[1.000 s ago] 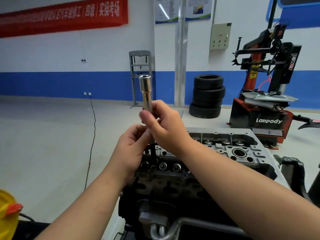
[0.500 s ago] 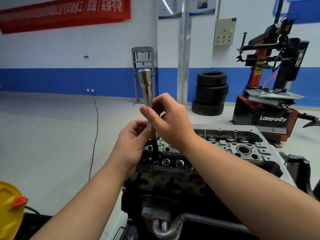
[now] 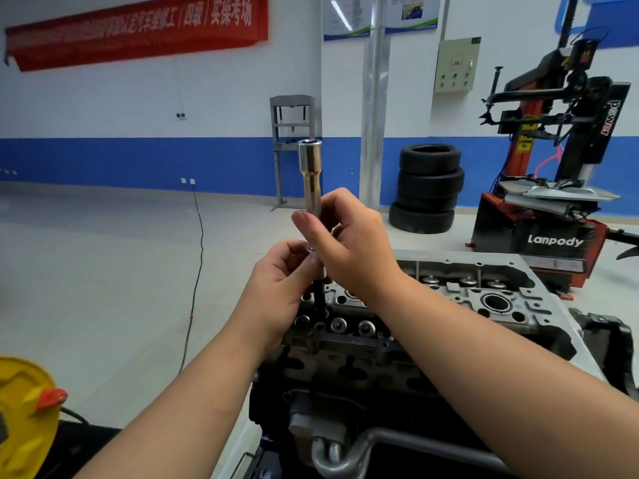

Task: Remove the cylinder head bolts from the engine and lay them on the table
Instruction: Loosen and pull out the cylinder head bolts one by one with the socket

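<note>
Automotive training workshop. An engine point(image 3: 432, 323) stands in the foreground; behind it to the right a tyre changer point(image 3: 560, 188), stacked tyres point(image 3: 427, 188) just left of that, a red banner point(image 3: 138, 32) on the wall above.

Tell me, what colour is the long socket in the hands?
Shiny silver, a chrome-like metal. The socket shows best in the head view.

Two bare hands hold a long chrome socket point(image 3: 310, 183) upright above an engine's cylinder head point(image 3: 460, 299) — the right hand point(image 3: 349, 243) pinches its shaft, the left hand point(image 3: 276, 288) grips the dark bolt point(image 3: 320, 295) beneath. Stacked tyres point(image 3: 427, 188) stand behind.
</note>
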A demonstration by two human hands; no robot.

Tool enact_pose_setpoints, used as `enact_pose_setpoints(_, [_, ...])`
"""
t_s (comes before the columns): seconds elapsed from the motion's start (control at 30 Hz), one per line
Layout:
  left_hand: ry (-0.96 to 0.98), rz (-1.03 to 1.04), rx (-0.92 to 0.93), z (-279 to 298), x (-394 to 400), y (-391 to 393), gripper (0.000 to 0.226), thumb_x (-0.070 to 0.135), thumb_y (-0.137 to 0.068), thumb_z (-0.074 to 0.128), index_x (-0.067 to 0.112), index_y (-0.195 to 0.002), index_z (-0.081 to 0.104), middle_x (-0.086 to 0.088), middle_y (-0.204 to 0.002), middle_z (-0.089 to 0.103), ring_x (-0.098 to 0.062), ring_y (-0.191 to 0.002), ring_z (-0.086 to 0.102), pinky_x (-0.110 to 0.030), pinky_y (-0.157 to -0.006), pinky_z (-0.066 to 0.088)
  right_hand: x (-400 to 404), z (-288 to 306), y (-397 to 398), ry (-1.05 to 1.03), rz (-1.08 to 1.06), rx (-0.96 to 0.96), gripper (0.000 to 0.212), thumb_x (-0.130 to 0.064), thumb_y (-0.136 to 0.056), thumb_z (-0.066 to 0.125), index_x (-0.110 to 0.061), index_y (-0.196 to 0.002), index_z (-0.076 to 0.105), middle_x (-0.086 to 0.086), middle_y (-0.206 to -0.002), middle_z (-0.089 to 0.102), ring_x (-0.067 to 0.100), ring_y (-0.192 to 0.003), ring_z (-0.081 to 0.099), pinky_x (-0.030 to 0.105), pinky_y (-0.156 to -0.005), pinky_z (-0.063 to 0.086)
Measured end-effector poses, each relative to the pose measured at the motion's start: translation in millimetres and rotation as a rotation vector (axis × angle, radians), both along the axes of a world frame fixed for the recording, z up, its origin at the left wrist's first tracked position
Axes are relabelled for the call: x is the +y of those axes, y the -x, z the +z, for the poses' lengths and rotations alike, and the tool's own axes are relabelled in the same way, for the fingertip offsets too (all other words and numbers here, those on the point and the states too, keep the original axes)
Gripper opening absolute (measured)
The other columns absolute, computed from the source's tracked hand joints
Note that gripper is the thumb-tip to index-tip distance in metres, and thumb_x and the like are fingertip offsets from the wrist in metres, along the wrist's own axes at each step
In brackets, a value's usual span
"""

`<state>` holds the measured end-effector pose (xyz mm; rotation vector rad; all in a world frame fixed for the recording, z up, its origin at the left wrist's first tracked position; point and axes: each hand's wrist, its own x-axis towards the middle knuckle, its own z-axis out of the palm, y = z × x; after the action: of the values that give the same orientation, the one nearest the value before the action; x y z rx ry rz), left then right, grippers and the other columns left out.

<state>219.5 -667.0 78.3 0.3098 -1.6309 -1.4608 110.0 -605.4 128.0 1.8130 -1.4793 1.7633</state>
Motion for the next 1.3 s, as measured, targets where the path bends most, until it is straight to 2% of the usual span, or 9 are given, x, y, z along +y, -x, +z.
enact_pose_setpoints(0.07, [-0.008, -0.041, -0.040, 0.3, -0.3, -0.8, 0.039, 0.043, -0.098, 0.053, 0.012, -0.112, 0.071, -0.007, -0.100, 0.077, -0.018, -0.094, 0.074, -0.033, -0.086, 0.058, -0.6, -0.2, 1.2, -0.049, -0.009, 0.050, 0.025, -0.032, -0.098, 0.057, -0.008, -0.091, 0.059, -0.002, -0.074, 0.063, 0.010, -0.064, 0.058, 0.031, -0.059, 0.049])
enact_pose_setpoints(0.2, [-0.041, -0.131, -0.058, 1.8, -2.1, -3.9, 0.044, 0.044, -0.099, 0.046, 0.008, -0.113, 0.069, -0.005, -0.100, 0.078, -0.017, -0.097, 0.074, -0.032, -0.089, 0.058, -0.3, 0.3, 1.2, -0.091, -0.002, 0.090, 0.035, -0.030, -0.102, 0.040, -0.005, -0.099, 0.064, -0.007, -0.087, 0.069, -0.005, -0.074, 0.060, 0.014, -0.067, 0.045])
enact_pose_setpoints(0.4, [-0.015, -0.018, 0.023, -0.3, -1.2, -1.0, 0.038, 0.039, -0.086, 0.068, 0.009, -0.108, 0.065, 0.000, -0.083, 0.075, -0.016, -0.079, 0.073, -0.028, -0.073, 0.059, 0.9, -0.6, -0.8, -0.040, 0.032, 0.054, 0.018, -0.032, -0.094, 0.066, -0.017, -0.091, 0.057, -0.007, -0.073, 0.059, 0.009, -0.066, 0.056, 0.026, -0.059, 0.048])
enact_pose_setpoints(0.63, [-0.064, -0.126, -0.023, 0.3, -4.6, -4.1, 0.037, 0.045, -0.092, 0.052, 0.017, -0.105, 0.072, -0.002, -0.095, 0.078, -0.015, -0.092, 0.074, -0.030, -0.083, 0.059, 0.5, 0.3, 0.4, -0.114, 0.050, 0.043, 0.033, -0.028, -0.102, 0.042, -0.004, -0.102, 0.065, -0.003, -0.088, 0.071, -0.002, -0.077, 0.061, 0.012, -0.068, 0.044])
enact_pose_setpoints(0.83, [-0.038, 0.020, 0.023, 0.0, -1.7, -1.3, 0.046, 0.047, -0.079, 0.073, 0.010, -0.105, 0.067, -0.010, -0.093, 0.073, -0.026, -0.087, 0.071, -0.045, -0.085, 0.056, 2.3, 1.2, -0.1, -0.024, 0.040, -0.005, 0.024, -0.031, -0.094, 0.068, -0.010, -0.087, 0.058, -0.004, -0.070, 0.057, 0.016, -0.061, 0.053, 0.031, -0.057, 0.047])
enact_pose_setpoints(0.97, [-0.056, -0.109, -0.030, 2.0, -2.1, -3.2, 0.046, 0.047, -0.091, 0.052, 0.010, -0.113, 0.070, -0.004, -0.099, 0.078, -0.016, -0.094, 0.075, -0.030, -0.085, 0.061, 0.4, 0.0, -0.2, -0.099, 0.000, 0.051, 0.032, -0.033, -0.101, 0.045, -0.008, -0.097, 0.064, 0.001, -0.088, 0.073, 0.008, -0.077, 0.064, 0.030, -0.069, 0.052])
enact_pose_setpoints(1.03, [-0.057, -0.135, -0.044, 2.6, -1.8, -3.8, 0.044, 0.046, -0.092, 0.050, 0.011, -0.111, 0.070, -0.004, -0.098, 0.079, -0.017, -0.096, 0.075, -0.032, -0.089, 0.059, 0.8, -0.2, -0.5, -0.118, 0.031, 0.045, 0.036, -0.033, -0.102, 0.039, -0.007, -0.102, 0.065, -0.002, -0.093, 0.074, 0.005, -0.082, 0.066, 0.026, -0.073, 0.053])
enact_pose_setpoints(1.2, [-0.027, -0.041, 0.009, 2.6, 0.0, -1.3, 0.040, 0.039, -0.088, 0.063, 0.006, -0.111, 0.067, -0.007, -0.089, 0.075, -0.017, -0.082, 0.074, -0.028, -0.074, 0.060, 1.9, 1.1, -0.3, -0.041, 0.037, 0.031, 0.017, -0.032, -0.094, 0.066, -0.017, -0.092, 0.059, -0.014, -0.076, 0.060, 0.001, -0.068, 0.058, 0.015, -0.062, 0.045])
enact_pose_setpoints(1.3, [-0.044, -0.039, 0.025, 2.6, -0.1, -0.3, 0.039, 0.039, -0.086, 0.065, 0.007, -0.108, 0.066, -0.008, -0.090, 0.073, -0.018, -0.082, 0.074, -0.026, -0.073, 0.058, 1.2, 0.4, 0.3, -0.050, 0.017, 0.035, 0.014, -0.027, -0.098, 0.062, -0.014, -0.091, 0.061, -0.005, -0.075, 0.067, 0.008, -0.069, 0.064, 0.026, -0.062, 0.051])
